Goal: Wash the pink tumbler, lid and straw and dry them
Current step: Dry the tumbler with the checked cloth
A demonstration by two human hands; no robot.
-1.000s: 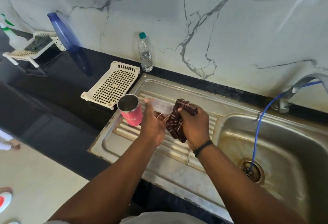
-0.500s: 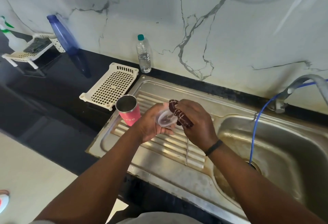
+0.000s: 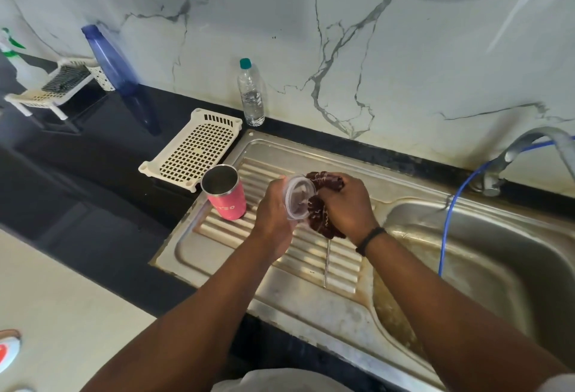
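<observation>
The pink tumbler (image 3: 227, 197) stands upright and open-topped on the ribbed steel drainboard (image 3: 280, 267). Just right of it, my left hand (image 3: 273, 214) holds the clear plastic lid (image 3: 297, 197) on edge above the drainboard. My right hand (image 3: 345, 208) grips a dark red patterned cloth (image 3: 323, 217) and presses it against the lid. A thin metal straw (image 3: 326, 262) lies on the drainboard ridges below my right hand, its upper end hidden by the cloth.
A white perforated tray (image 3: 196, 152) lies left of the drainboard. A small water bottle (image 3: 251, 93) and a blue bottle (image 3: 109, 59) stand by the marble wall. The sink basin (image 3: 482, 267), a tap (image 3: 529, 149) and a blue hose (image 3: 448, 220) are at the right.
The lid has turned on edge in my left hand. The cloth in my right hand has shifted around the lid's right side. The tumbler has stayed put.
</observation>
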